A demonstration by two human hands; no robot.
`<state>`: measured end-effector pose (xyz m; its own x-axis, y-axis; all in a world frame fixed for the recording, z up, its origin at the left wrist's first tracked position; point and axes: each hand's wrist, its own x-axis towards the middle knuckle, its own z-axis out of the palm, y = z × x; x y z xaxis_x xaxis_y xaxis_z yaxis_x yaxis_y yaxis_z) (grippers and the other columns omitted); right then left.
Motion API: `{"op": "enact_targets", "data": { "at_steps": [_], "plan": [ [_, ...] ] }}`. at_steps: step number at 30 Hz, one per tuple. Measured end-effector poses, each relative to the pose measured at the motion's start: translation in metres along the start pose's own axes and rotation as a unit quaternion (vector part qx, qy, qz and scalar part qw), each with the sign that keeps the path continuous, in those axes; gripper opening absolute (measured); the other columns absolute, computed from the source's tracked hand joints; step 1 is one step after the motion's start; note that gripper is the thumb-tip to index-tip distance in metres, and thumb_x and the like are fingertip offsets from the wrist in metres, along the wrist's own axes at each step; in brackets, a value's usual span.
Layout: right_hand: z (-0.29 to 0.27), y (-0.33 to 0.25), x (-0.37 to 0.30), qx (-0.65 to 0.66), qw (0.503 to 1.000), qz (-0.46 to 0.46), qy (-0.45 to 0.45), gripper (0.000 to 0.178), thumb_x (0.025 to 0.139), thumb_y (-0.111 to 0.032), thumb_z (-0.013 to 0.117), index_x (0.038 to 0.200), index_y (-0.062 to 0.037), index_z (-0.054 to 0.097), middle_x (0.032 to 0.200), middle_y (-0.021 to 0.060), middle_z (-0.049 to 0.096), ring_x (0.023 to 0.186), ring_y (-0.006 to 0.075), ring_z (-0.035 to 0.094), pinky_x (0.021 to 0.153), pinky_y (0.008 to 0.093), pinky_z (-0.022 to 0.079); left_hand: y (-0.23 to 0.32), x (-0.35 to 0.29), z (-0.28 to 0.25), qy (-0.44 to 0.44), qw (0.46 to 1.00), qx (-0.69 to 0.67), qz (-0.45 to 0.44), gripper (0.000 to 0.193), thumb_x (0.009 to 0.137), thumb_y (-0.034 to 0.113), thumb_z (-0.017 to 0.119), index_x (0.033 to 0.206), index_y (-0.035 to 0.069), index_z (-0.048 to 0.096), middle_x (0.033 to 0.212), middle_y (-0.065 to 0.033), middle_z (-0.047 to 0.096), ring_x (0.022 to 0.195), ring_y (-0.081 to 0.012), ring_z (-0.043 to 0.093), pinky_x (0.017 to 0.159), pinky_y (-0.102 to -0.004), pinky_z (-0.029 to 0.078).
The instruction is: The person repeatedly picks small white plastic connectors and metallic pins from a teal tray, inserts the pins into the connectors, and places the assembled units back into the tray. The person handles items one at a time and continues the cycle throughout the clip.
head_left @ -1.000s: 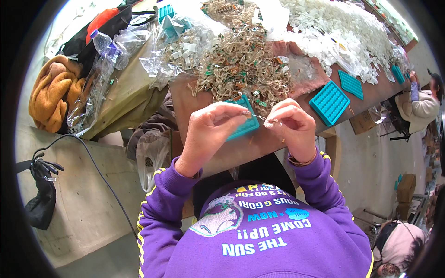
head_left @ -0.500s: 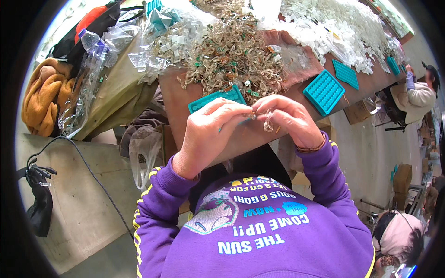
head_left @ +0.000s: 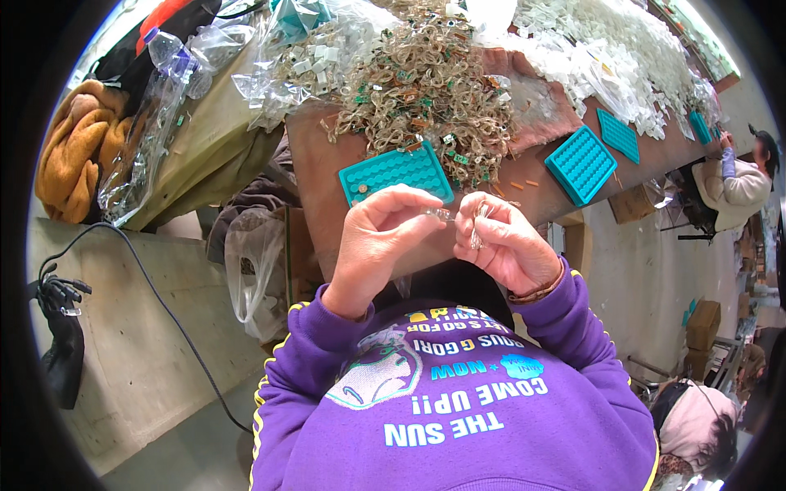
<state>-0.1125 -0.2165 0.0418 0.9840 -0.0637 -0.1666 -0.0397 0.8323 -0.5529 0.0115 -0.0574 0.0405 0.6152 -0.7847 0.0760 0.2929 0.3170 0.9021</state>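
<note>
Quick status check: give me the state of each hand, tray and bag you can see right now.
left hand: pinching a small clear piece
right hand: pinching a small clear strip
near teal tray: flat, one part in a pocket
second teal tray: flat, looks empty
clear bag: hanging open at the table edge

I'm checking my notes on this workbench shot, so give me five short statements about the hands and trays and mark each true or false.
1. Both hands pinch small clear plastic pieces above the brown table. True.
2. The left hand rests flat on the table. False: it is raised, fingers pinching a piece.
3. A teal rectangular plastic grid tray lies just beyond the hands. True.
4. The tangled heap of tan strips lies on the floor. False: it sits on the table beyond the tray.
5. The right hand holds an orange cloth. False: it holds a small clear piece.
</note>
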Motion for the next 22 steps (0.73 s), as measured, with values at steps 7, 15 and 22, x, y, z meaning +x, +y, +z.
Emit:
{"op": "enact_targets", "data": {
  "at_steps": [7,15,22],
  "plan": [
    [0.010,-0.009,0.004,-0.525,0.767,-0.368,0.040,0.020,0.076,0.004,0.070,0.094,-0.0045,0.066,0.090,0.0040,0.063,0.077,0.0154,0.062,0.073,0.0273,0.050,-0.010,-0.003,0.006,0.036,0.999,0.000,0.036,0.008,0.089,0.000,0.062,0.097,-0.002,0.064,0.099,-0.0122,0.067,0.095,-0.0194,0.065,0.087,-0.0311,0.052],
    [0.014,-0.039,-0.001,-0.757,0.337,-0.526,-0.192,0.034,0.065,-0.015,0.077,0.098,-0.0073,0.070,0.108,0.0054,0.061,0.097,0.0221,0.059,0.083,0.0371,0.050,-0.002,-0.003,0.008,0.040,0.996,-0.076,-0.003,0.007,0.090,0.001,0.062,0.095,-0.003,0.065,0.097,-0.0119,0.067,0.096,-0.0193,0.065,0.087,-0.0308,0.053],
    [0.010,-0.033,-0.007,-0.326,0.941,-0.086,0.039,0.052,0.090,-0.037,0.065,0.126,-0.0014,0.054,0.125,0.0131,0.056,0.118,0.0212,0.054,0.099,0.0382,0.044,0.001,0.000,0.002,0.017,0.968,0.218,0.127,0.015,0.086,-0.001,0.066,0.099,0.004,0.071,0.094,-0.0068,0.071,0.091,-0.0161,0.067,0.083,-0.0253,0.052]
  ]
}}
